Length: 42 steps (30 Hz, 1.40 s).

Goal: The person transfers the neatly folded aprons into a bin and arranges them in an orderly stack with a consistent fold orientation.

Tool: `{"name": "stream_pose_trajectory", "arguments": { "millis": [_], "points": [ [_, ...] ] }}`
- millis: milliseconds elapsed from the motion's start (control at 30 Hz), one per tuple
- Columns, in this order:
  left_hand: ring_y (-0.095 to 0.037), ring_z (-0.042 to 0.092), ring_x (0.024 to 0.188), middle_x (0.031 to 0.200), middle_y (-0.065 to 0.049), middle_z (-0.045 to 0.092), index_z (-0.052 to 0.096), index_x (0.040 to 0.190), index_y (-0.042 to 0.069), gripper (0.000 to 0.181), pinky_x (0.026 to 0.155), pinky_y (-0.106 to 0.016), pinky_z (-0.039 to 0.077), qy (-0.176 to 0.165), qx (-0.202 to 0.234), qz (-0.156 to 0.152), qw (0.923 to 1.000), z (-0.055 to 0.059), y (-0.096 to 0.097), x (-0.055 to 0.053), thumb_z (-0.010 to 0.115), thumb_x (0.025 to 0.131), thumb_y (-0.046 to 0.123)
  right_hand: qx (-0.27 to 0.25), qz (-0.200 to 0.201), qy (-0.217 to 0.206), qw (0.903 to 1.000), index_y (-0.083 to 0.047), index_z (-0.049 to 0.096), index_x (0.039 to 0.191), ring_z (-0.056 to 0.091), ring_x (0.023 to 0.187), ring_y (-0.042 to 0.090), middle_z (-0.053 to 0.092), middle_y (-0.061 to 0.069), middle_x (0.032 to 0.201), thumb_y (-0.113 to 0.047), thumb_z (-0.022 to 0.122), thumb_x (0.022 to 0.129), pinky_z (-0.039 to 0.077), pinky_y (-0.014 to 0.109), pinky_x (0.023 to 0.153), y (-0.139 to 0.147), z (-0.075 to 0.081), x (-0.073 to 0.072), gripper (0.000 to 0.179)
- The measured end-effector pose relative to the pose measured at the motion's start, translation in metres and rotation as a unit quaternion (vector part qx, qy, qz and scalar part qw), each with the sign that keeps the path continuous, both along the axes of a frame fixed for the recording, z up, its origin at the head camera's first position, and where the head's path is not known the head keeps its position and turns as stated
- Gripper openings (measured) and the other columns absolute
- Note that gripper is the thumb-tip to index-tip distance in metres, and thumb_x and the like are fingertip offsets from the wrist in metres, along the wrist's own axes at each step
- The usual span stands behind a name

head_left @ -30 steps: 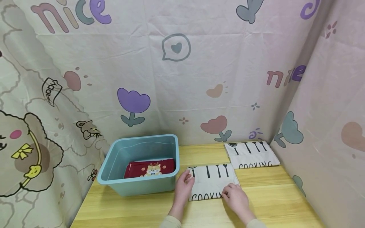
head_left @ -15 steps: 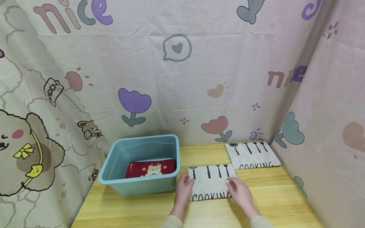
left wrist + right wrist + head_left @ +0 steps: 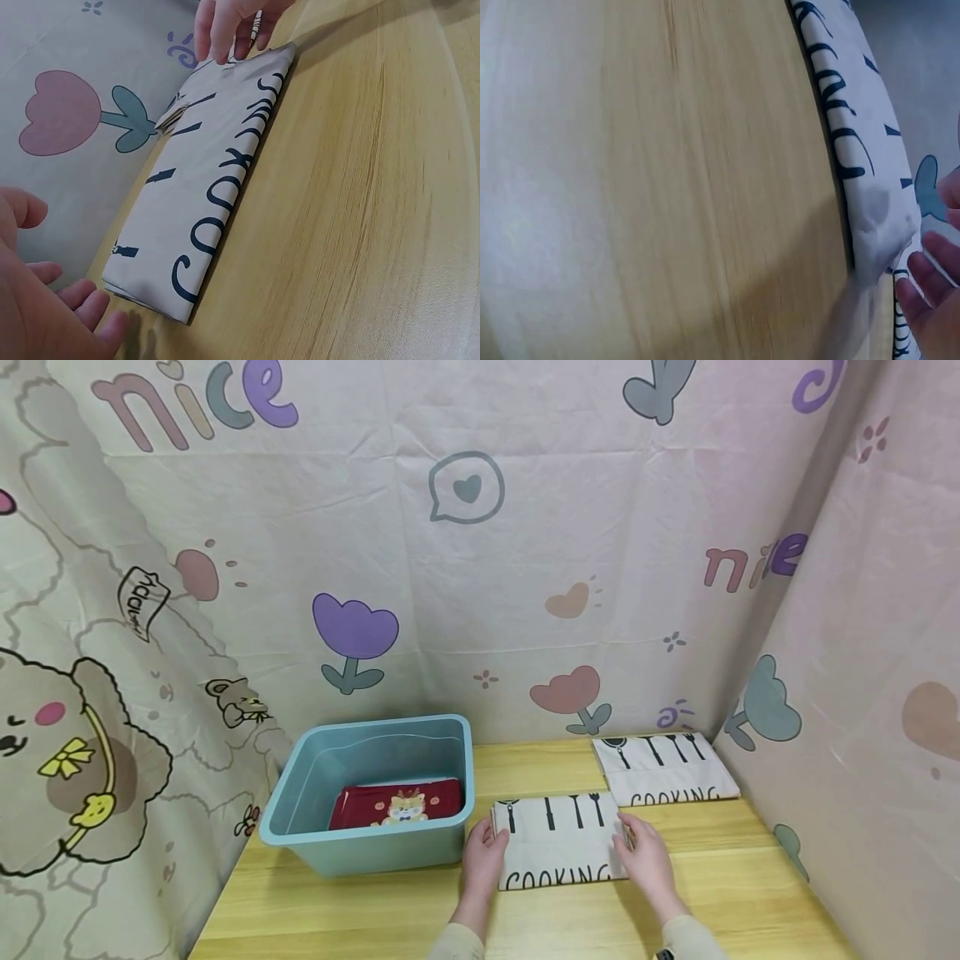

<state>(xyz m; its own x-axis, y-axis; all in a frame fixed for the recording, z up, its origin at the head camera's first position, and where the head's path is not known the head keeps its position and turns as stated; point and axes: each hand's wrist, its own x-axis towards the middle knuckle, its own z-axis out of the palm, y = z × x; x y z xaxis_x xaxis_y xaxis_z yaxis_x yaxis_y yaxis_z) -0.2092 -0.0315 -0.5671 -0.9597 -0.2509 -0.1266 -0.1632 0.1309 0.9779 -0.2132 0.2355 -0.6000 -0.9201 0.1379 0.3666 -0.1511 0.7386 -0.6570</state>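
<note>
A folded white cloth (image 3: 558, 839), printed with dark utensils and the word COOKING, lies flat on the wooden table. My left hand (image 3: 483, 864) is at its left short edge; in the left wrist view the fingers (image 3: 90, 307) are loosely bent, right beside the folded layers. At the opposite short edge is my right hand (image 3: 648, 860), its thumb near the top face. The right wrist view shows that hand's fingers (image 3: 930, 274) relaxed next to the cloth's slightly rumpled end. Neither hand pinches the fabric.
Left of the cloth stands a blue-green plastic bin (image 3: 375, 852) holding a dark red item (image 3: 435, 797) with a cartoon animal on it. A second folded cloth (image 3: 663, 768) with the same print lies at the back right. Printed curtains (image 3: 465, 610) enclose the table (image 3: 330, 918).
My right hand has moved right, from the front of the cloth near the lettering to its right short edge. The left hand stays by the left edge.
</note>
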Motion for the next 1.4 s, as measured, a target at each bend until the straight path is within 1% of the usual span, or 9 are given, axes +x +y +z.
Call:
{"name": "stream_pose_trajectory", "arguments": {
  "millis": [167, 267, 500, 633, 733, 933, 1067, 1200, 1400],
  "points": [
    [-0.047, 0.047, 0.126, 0.139, -0.032, 0.048, 0.044, 0.142, -0.009, 0.061, 0.105, -0.054, 0.039, -0.009, 0.004, -0.003, 0.9999, -0.002, 0.0, -0.002, 0.063, 0.093, 0.023, -0.002, 0.006, -0.079, 0.9968, 0.009, 0.052, 0.133, 0.054, 0.113, 0.049, 0.056, 0.034, 0.125, -0.008, 0.067, 0.09, 0.041, 0.061, 0.097, 0.006, 0.0, -0.003, 0.049],
    [-0.048, 0.045, 0.128, 0.14, -0.032, 0.047, 0.043, 0.142, -0.01, 0.062, 0.107, -0.054, 0.037, -0.013, 0.004, -0.003, 0.9999, -0.003, 0.0, -0.003, 0.062, 0.094, 0.023, -0.008, 0.009, -0.114, 0.9934, 0.011, 0.048, 0.136, 0.056, 0.112, 0.048, 0.057, 0.034, 0.124, -0.01, 0.064, 0.093, 0.042, 0.059, 0.097, 0.008, 0.0, -0.006, 0.05],
    [-0.05, 0.047, 0.124, 0.135, -0.037, 0.048, 0.042, 0.141, -0.013, 0.061, 0.104, -0.057, 0.039, -0.021, 0.013, -0.006, 0.9997, -0.004, -0.002, -0.003, 0.061, 0.094, 0.021, -0.023, 0.018, -0.15, 0.9883, 0.014, 0.049, 0.132, 0.061, 0.103, 0.045, 0.062, 0.032, 0.114, -0.012, 0.062, 0.093, 0.046, 0.057, 0.092, 0.013, 0.003, -0.015, 0.049],
    [-0.051, 0.05, 0.12, 0.131, -0.038, 0.05, 0.04, 0.14, -0.015, 0.062, 0.101, -0.058, 0.04, -0.025, 0.019, -0.005, 0.9995, -0.008, -0.003, -0.003, 0.062, 0.094, 0.02, -0.039, 0.013, -0.172, 0.9842, 0.015, 0.049, 0.131, 0.061, 0.104, 0.046, 0.063, 0.032, 0.113, -0.013, 0.06, 0.094, 0.046, 0.057, 0.092, 0.016, 0.003, -0.021, 0.047],
    [-0.051, 0.049, 0.121, 0.131, -0.038, 0.05, 0.041, 0.139, -0.016, 0.061, 0.102, -0.057, 0.04, -0.029, 0.019, -0.004, 0.9994, -0.01, -0.004, -0.005, 0.061, 0.093, 0.02, -0.055, 0.002, -0.189, 0.9804, 0.016, 0.049, 0.131, 0.059, 0.106, 0.047, 0.062, 0.032, 0.114, -0.014, 0.057, 0.095, 0.045, 0.057, 0.093, 0.017, 0.004, -0.023, 0.047],
    [-0.05, 0.046, 0.124, 0.134, -0.038, 0.047, 0.044, 0.136, -0.016, 0.058, 0.105, -0.057, 0.037, -0.039, 0.028, 0.003, 0.9988, -0.011, -0.004, -0.008, 0.061, 0.093, 0.019, -0.076, -0.007, -0.209, 0.975, 0.016, 0.053, 0.126, 0.058, 0.105, 0.045, 0.062, 0.032, 0.114, -0.013, 0.056, 0.095, 0.046, 0.055, 0.092, 0.017, 0.006, -0.027, 0.043],
    [-0.048, 0.046, 0.124, 0.137, -0.035, 0.046, 0.045, 0.136, -0.015, 0.057, 0.106, -0.056, 0.036, -0.055, 0.03, 0.012, 0.998, -0.009, -0.003, -0.01, 0.061, 0.093, 0.02, -0.093, -0.007, -0.209, 0.9735, 0.017, 0.055, 0.123, 0.06, 0.101, 0.042, 0.062, 0.031, 0.111, -0.011, 0.057, 0.094, 0.048, 0.054, 0.089, 0.017, 0.005, -0.029, 0.04],
    [-0.047, 0.047, 0.124, 0.136, -0.033, 0.048, 0.047, 0.135, -0.014, 0.056, 0.106, -0.055, 0.036, -0.061, 0.028, 0.017, 0.9976, -0.01, -0.003, -0.012, 0.061, 0.092, 0.019, -0.105, -0.006, -0.203, 0.9735, 0.019, 0.057, 0.12, 0.062, 0.097, 0.041, 0.064, 0.031, 0.108, -0.009, 0.057, 0.093, 0.05, 0.053, 0.086, 0.016, 0.004, -0.029, 0.039],
    [-0.046, 0.049, 0.119, 0.129, -0.033, 0.052, 0.05, 0.13, -0.015, 0.05, 0.104, -0.056, 0.037, -0.056, 0.028, 0.008, 0.998, -0.013, -0.002, -0.013, 0.061, 0.091, 0.014, -0.111, -0.004, -0.208, 0.9717, 0.019, 0.057, 0.119, 0.062, 0.096, 0.041, 0.064, 0.029, 0.106, -0.009, 0.057, 0.094, 0.051, 0.051, 0.086, 0.016, 0.005, -0.028, 0.038]
  ]
}}
